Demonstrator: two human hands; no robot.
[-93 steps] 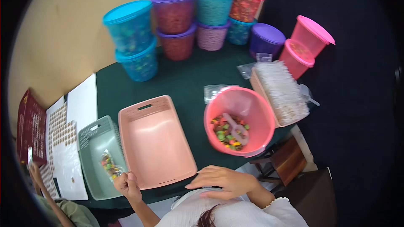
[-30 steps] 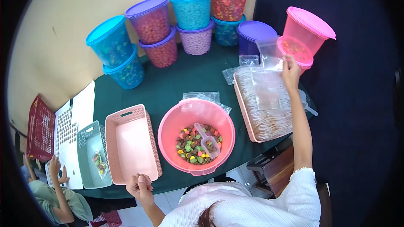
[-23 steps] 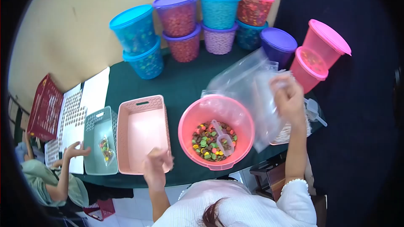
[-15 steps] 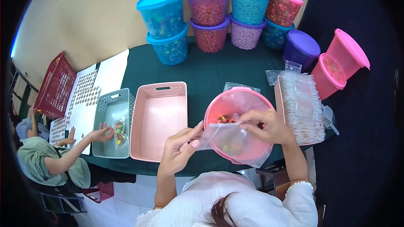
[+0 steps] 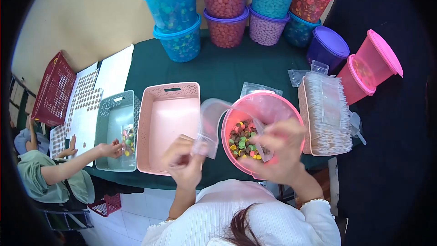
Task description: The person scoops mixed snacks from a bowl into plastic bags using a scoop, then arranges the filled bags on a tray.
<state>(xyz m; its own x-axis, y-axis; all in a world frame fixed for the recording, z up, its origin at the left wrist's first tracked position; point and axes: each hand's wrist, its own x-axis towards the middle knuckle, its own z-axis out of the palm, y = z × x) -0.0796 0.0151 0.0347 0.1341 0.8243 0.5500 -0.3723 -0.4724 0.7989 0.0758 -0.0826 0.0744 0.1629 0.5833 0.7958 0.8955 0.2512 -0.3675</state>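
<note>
A clear plastic bag (image 5: 210, 130) is pinched in my left hand (image 5: 184, 160), between the pink basket and the round pink tub (image 5: 298, 109). Brown, green, yellow and pink round pieces (image 5: 243, 141) lie in the tub. My right hand (image 5: 283, 152) is over the tub's right side, smeared by motion. A strip of clear plastic (image 5: 261, 143) shows beside its fingers; whether they grip it is unclear.
An empty pink basket (image 5: 146, 127) stands left of the tub. A co-worker's hand (image 5: 110, 149) touches a filled bag in the green basket (image 5: 104, 109). Packed sachets (image 5: 325, 114) and a scoop (image 5: 357, 127) are at right. Lidded tubs (image 5: 177, 43) stand behind.
The bag has swung from over the tub to its left with my left hand, uncovering the pieces. My right hand has moved down and slightly left, with its fingers spread wider.
</note>
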